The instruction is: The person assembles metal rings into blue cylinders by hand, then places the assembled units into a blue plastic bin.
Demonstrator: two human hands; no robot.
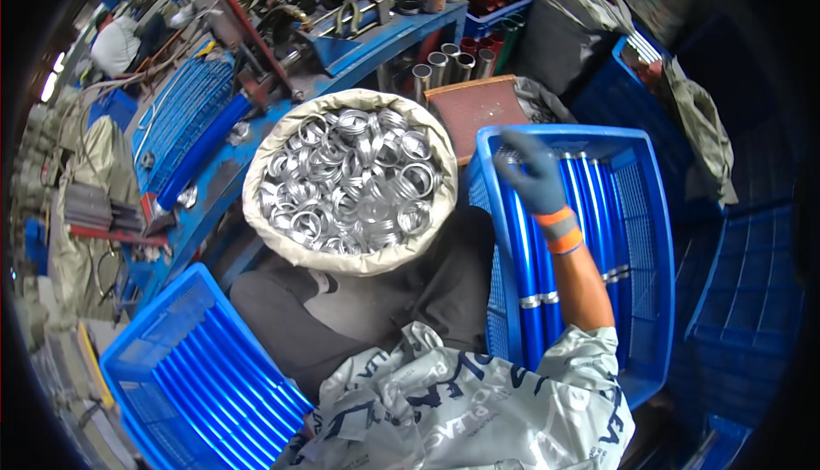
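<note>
My right hand (528,171), in a dark glove with an orange and grey cuff, is over the far left part of a blue plastic crate (658,248). Motion smears its fingers, so whether they grip anything cannot be made out. Below it in the crate lie several shiny blue tubes (523,252) with silver bands and ends. To the left, a pale cloth sack (359,263) with a rolled rim is full of loose silver metal rings (350,167). My left hand does not show; its side is covered by my grey printed garment (444,410).
A second blue crate (141,333) with more blue tubes (218,376) stands at the lower left. Beyond the sack is a blue workbench (376,47) with machine parts. Metal cylinders (437,64) stand near a reddish-brown board (478,111). Stacked blue crates (743,273) line the right.
</note>
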